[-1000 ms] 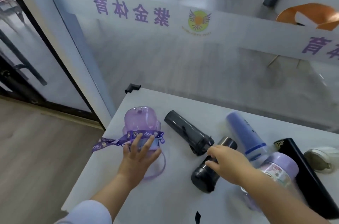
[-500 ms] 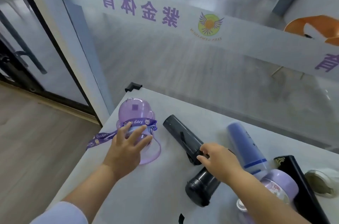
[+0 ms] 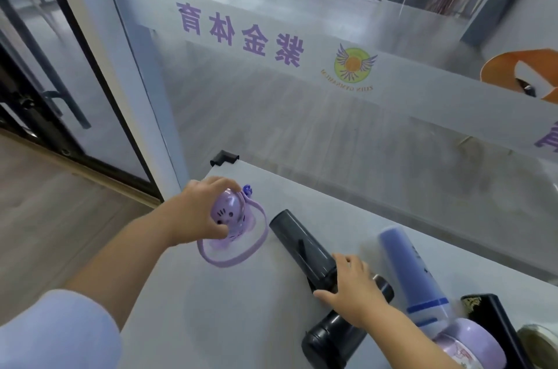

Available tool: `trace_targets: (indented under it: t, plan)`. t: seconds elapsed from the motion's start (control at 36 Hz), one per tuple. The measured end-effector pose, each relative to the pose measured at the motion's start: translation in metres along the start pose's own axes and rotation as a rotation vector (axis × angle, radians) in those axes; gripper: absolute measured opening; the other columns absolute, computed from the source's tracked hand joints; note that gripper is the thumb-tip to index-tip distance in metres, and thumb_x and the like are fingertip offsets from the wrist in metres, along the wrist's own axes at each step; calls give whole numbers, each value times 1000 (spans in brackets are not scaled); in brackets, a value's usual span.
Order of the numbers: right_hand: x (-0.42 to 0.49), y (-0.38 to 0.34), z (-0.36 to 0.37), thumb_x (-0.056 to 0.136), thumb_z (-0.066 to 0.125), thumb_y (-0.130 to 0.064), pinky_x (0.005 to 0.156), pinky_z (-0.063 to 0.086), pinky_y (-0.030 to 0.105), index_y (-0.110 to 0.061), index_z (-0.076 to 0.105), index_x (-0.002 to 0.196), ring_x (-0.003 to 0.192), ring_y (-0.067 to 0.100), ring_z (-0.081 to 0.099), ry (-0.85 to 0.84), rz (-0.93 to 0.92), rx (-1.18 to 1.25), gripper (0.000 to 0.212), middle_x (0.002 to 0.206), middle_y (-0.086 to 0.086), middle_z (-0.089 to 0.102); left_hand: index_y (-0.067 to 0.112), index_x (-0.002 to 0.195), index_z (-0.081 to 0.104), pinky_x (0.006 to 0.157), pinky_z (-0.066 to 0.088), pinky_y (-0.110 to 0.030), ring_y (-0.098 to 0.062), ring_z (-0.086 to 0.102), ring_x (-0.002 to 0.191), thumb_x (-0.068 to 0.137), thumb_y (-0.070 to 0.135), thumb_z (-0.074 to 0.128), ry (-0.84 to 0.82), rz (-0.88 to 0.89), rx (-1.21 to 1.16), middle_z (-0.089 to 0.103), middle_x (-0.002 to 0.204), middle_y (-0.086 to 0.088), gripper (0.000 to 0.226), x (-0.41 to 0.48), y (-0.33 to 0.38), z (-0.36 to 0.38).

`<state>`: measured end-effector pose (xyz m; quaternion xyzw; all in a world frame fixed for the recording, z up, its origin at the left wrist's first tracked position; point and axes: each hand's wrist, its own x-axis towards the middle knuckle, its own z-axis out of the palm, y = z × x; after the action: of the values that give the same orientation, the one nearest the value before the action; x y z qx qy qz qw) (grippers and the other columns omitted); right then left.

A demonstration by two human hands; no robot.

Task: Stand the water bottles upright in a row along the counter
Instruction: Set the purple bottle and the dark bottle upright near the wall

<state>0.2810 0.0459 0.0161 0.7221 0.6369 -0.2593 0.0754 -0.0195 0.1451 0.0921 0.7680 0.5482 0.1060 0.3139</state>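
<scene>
Only the head cam here, looking down at a pale grey counter (image 3: 241,308) pushed up against a glass wall (image 3: 302,127) with purple lettering.

The left hand (image 3: 193,214) is wrapped over the top of the small purple bottle (image 3: 228,217), fingers curled round its lid and thumb tucked in at the front. The bottle looks close to upright near the counter's far left corner, its purple strap (image 3: 241,251) looping onto the surface. The palm covers most of the lid, so I can't say whether the base sits flat.

The right hand (image 3: 353,293) lies on the cap end of the dark grey bottle (image 3: 299,245), which is on its side. Fingers are spread and draped over it, not clearly closed, so whether it really has a grip is anyone's guess.

Partly under that wrist lies a black bottle (image 3: 332,335), also on its side. Just right of it a blue bottle (image 3: 410,272) lies flat, blurry. A lilac bottle (image 3: 465,341) is cut off by the bottom edge, and a black box-like item (image 3: 495,317) plus a roundish object (image 3: 540,341) run out of frame at the right; can't make out what they are.
</scene>
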Motion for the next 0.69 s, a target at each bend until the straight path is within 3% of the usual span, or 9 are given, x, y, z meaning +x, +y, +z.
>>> trace_targets:
  t: [0.14, 0.31, 0.42, 0.56, 0.69]
  plan:
    - [5, 3, 3, 83, 58, -50, 106, 37, 39, -18, 19, 143, 126, 27, 35, -22, 7, -22, 78, 138, 8, 40, 38, 127, 43, 99, 44, -40, -24, 32, 122, 73, 23, 64, 33, -96, 31, 28, 137, 8, 61, 18, 5, -3]
    - [10, 4, 3, 78, 63, -47, 103, 39, 35, -18, 27, 138, 123, 24, 36, -6, 2, 29, 76, 133, 4, 43, 41, 136, 36, 108, 32, -37, -24, 20, 128, 84, 33, 62, 133, -184, -4, 15, 136, 6, 59, 22, 4, 8]
    - [8, 2, -1, 71, 65, -45, 97, 43, 30, -21, 31, 135, 116, 19, 41, 56, -6, 104, 77, 127, 0, 43, 33, 139, 36, 106, 36, -39, -24, 23, 130, 83, 31, 66, 215, -164, 1, 21, 141, 2, 64, 18, 4, 14]
    - [0, -4, -19, 68, 70, -41, 87, 49, 27, -24, 31, 133, 103, 16, 50, 153, -43, 278, 78, 122, -3, 39, 21, 132, 46, 102, 35, -38, -28, 29, 124, 75, 29, 74, 398, -107, 65, 43, 140, -1, 64, 12, 3, 19]
    - [-4, -18, -48, 66, 78, -32, 83, 40, 19, -22, 38, 125, 101, 14, 48, 326, -125, 379, 72, 116, -5, 42, 17, 130, 47, 99, 38, -39, -31, 36, 119, 75, 29, 74, 441, -88, 105, 45, 140, -3, 63, 10, 4, 23]
